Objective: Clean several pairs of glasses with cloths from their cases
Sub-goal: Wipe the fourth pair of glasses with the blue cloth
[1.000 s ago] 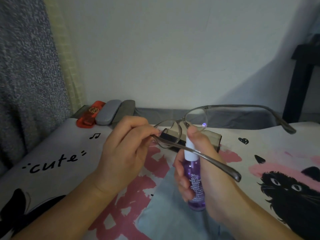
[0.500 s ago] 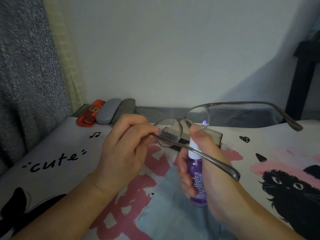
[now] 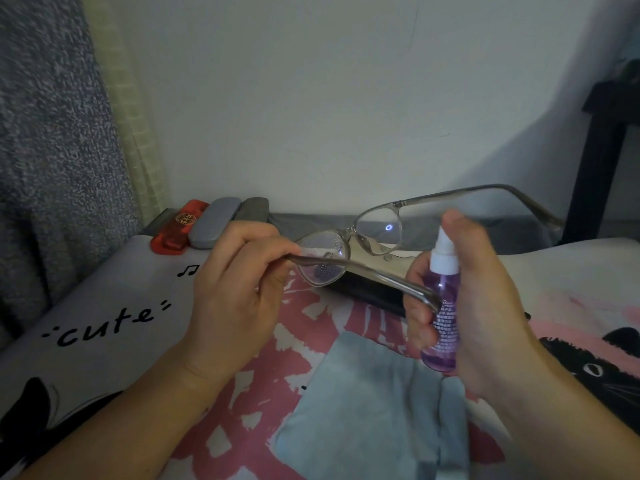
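Observation:
My left hand (image 3: 239,289) pinches the near temple of a pair of grey-framed glasses (image 3: 349,244), held up over the bed with both temples unfolded. Fine droplets speckle the left lens. My right hand (image 3: 485,306) grips a small purple spray bottle (image 3: 441,306) with a white nozzle, upright just right of the glasses, with a finger on top of the nozzle. A light blue cloth (image 3: 367,410) lies flat on the bedspread below both hands. A black glasses case (image 3: 367,289) lies behind the glasses.
A red case (image 3: 176,230) and two grey cases (image 3: 214,223) lie side by side at the back left near the wall. The bedspread (image 3: 104,320) has "cute" lettering and black cats. A dark piece of furniture (image 3: 602,150) stands at the right.
The spray bottle has moved right and slightly up, away from the lenses. Droplets now show on the left lens. The glasses have shifted a little to the left.

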Demonstrator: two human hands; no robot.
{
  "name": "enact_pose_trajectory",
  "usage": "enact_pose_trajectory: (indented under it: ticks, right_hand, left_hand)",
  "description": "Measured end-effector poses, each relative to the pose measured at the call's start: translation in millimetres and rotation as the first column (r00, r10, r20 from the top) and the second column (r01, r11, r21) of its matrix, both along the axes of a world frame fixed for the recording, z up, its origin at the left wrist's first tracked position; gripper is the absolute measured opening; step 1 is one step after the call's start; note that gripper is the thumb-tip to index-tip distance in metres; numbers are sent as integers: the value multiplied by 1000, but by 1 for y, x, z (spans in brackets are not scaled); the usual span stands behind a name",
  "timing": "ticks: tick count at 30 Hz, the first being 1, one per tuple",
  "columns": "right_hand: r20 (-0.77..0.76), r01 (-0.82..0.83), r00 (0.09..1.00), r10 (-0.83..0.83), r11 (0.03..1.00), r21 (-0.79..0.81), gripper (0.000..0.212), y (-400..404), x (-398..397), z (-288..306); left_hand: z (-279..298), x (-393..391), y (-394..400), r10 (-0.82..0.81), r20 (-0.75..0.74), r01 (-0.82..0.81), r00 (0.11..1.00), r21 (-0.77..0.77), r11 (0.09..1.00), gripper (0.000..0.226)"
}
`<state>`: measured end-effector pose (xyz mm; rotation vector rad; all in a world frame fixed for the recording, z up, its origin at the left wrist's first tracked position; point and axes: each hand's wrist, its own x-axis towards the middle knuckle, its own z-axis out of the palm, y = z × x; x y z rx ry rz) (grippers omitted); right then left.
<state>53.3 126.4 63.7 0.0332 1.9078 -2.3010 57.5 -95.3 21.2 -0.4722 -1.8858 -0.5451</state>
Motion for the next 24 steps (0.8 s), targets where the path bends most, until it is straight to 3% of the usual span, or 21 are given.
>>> enact_pose_trajectory:
  ticks: [7, 9, 14, 20, 24]
  right_hand:
    - [6, 24, 1000, -24, 1000, 18, 70, -1, 1, 0]
    - [-26, 39, 999, -37, 997, 66, 75, 0, 0, -1]
    - [-77, 75, 995, -67, 992, 103, 77, -1, -1, -5]
    - [-180, 23, 984, -1, 993, 118, 76, -10, 2, -13]
    - [-282, -10, 954, 101, 952, 305, 86, -16, 11, -20]
  left_hand:
    - [1, 1, 2, 4, 23, -5, 1000, 32, 999, 11]
    - [3, 3, 5, 6, 95, -19, 995, 135, 991, 6]
    - [12, 7, 10, -136, 314, -37, 939, 488, 872, 29]
    - [15, 4, 5, -236, 381, -47, 894, 604, 796, 22]
    - [16, -2, -3, -288, 480, -109, 829, 643, 758, 17]
